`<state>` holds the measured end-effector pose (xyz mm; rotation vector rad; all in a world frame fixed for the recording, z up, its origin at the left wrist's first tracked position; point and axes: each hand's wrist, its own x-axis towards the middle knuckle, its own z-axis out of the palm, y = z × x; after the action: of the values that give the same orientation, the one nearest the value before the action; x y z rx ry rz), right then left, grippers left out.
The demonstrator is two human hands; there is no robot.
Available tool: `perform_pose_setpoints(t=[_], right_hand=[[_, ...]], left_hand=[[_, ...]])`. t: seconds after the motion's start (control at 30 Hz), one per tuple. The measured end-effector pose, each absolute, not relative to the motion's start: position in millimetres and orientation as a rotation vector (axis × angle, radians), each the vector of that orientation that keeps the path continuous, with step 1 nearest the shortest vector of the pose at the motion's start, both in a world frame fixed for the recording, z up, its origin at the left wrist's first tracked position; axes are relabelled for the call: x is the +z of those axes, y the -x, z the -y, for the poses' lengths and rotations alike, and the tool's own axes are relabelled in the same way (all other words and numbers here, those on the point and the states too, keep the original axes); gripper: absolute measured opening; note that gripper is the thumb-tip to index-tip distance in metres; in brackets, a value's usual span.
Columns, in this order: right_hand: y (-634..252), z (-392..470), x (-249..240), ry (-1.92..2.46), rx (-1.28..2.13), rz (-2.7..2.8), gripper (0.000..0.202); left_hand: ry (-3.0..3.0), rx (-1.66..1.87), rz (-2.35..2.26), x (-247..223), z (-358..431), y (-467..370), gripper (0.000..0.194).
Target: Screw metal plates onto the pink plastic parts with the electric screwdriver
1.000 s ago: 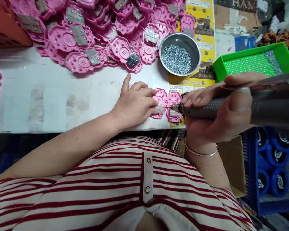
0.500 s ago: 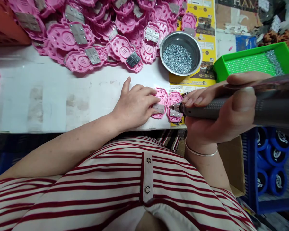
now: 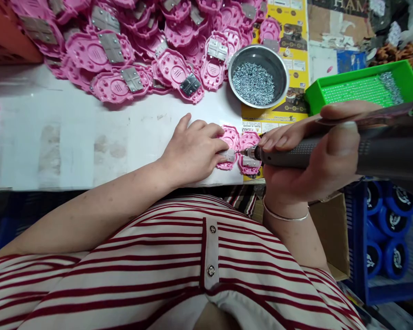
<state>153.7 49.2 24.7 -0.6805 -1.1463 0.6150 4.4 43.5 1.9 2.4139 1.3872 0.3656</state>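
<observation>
The left hand [image 3: 192, 151] lies flat with its fingers slightly apart, the fingertips pressing on the left casing [image 3: 229, 142] and its metal plate [image 3: 227, 156]. That pink casing rests on the bench [image 3: 147, 133] near its front edge. Just beside it, to the right, sits the right casing [image 3: 249, 142], also pink with a metal plate, partly over a yellow printed sheet [image 3: 298, 64]. The right hand [image 3: 313, 156] is wrapped around a dark electric screwdriver [image 3: 292, 156], held nearly level, its thin bit pointing left across the right casing to the right edge of the left one; whether the bit touches a screw is too small to tell. Beyond the two casings stands a metal bowl [image 3: 234, 87] of small screws [image 3: 253, 83], and to its right a green tray [image 3: 316, 98] holds more screws at its far right end. A large heap of pink casings [image 3: 115, 89] with metal plates spreads along the back of the bench, beside an orange basket [image 3: 10, 41].
</observation>
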Motion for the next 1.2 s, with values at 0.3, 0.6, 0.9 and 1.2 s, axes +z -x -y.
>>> perform_pose_setpoints(t=[0.3, 0.6, 0.9, 1.2], right_hand=[[-153, -52, 22, 0.735, 0.589, 1.171, 0.019], [-160, -61, 23, 0.66, 0.8, 1.289, 0.013], [-179, -57, 46, 0.524, 0.671, 1.206, 0.013], [-211, -44, 48, 0.735, 0.459, 1.087, 0.007]], left_hand=[[-2.446, 0.32, -1.384, 4, -46, -5, 0.019], [-2.462, 0.298, -1.383, 5, -48, -7, 0.019], [-2.45, 0.368, -1.408, 0, -41, -8, 0.019], [-2.448, 0.39, -1.424, -2, -35, -12, 0.024]])
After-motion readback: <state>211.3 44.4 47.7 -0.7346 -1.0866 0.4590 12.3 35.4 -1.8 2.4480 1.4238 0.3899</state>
